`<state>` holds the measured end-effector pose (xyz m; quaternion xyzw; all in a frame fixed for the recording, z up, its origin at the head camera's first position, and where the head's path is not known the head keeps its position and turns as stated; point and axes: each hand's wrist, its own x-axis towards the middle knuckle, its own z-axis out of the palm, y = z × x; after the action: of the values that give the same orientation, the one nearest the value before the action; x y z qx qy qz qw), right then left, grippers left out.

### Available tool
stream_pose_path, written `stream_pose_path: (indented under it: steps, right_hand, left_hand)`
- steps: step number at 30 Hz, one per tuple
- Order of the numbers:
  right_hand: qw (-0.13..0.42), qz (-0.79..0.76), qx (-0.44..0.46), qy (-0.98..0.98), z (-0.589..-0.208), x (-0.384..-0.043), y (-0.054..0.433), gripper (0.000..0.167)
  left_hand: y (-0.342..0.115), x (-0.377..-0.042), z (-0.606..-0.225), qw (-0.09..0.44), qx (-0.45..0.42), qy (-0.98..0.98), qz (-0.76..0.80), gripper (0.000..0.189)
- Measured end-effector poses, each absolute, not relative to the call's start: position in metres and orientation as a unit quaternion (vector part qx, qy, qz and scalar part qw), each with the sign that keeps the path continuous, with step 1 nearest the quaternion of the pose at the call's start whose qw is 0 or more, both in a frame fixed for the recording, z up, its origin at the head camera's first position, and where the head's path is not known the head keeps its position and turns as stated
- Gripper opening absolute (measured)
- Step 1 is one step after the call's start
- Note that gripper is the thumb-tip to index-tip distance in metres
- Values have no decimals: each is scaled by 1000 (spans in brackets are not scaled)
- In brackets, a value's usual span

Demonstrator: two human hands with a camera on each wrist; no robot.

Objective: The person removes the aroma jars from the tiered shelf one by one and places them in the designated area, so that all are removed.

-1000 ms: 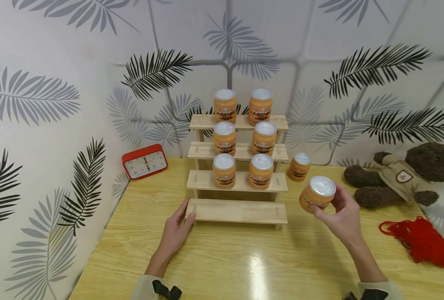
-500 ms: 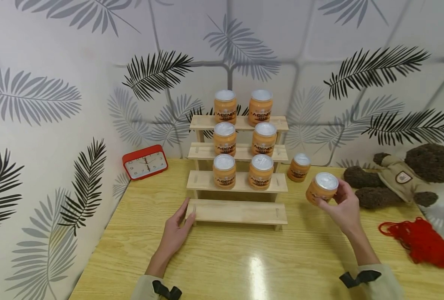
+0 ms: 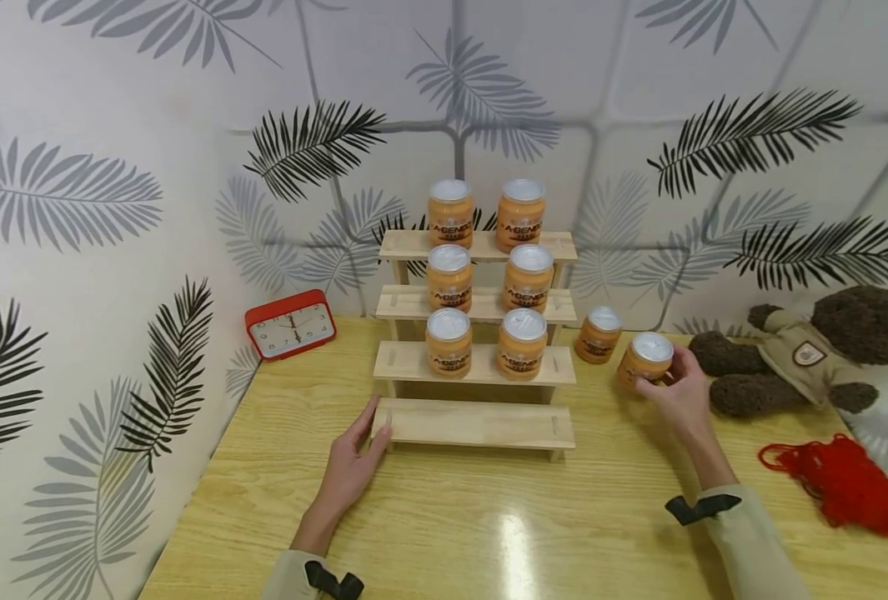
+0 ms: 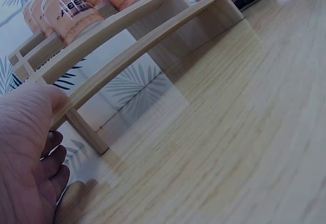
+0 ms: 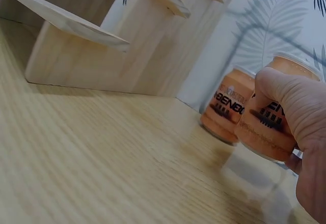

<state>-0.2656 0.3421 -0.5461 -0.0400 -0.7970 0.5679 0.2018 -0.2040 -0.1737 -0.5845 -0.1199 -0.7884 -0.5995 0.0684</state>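
My right hand [image 3: 684,402] grips an orange can [image 3: 644,362] with a silver lid, thumb at the front and fingers behind. In the right wrist view the held can [image 5: 270,124] is tilted, close over the table. Just left of it stands a second orange can [image 3: 599,335]. A stepped wooden display rack [image 3: 477,423] carries orange cans in pairs on its upper three steps; its lowest step is bare. My left hand [image 3: 355,454] holds the left end of that step. In the left wrist view its thumb [image 4: 53,95] lies at the board's edge, fingers curled below.
A red alarm clock [image 3: 290,325] stands left of the rack. At the right lie a brown teddy bear [image 3: 804,354] and a tangle of red yarn [image 3: 852,487] on the wooden table [image 3: 428,525]. A leaf-patterned wall [image 3: 616,125] rises behind the rack.
My right hand has carried the held can back and down, farther from the rack's lowest step and closer to the standing can. The left hand has stayed at the rack.
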Motion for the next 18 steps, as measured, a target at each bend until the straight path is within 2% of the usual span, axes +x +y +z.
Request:
stream_pose_path:
  steps: [7, 18]
  right_hand:
    - [218, 592, -81, -772, -553, -289, 351, 67]
    - [228, 587, -117, -768, -556, -306, 355, 69]
  left_hand:
    - [-173, -202, -583, 64, -115, -788, -601, 61]
    - [-174, -202, -582, 63, -115, -787, -603, 61]
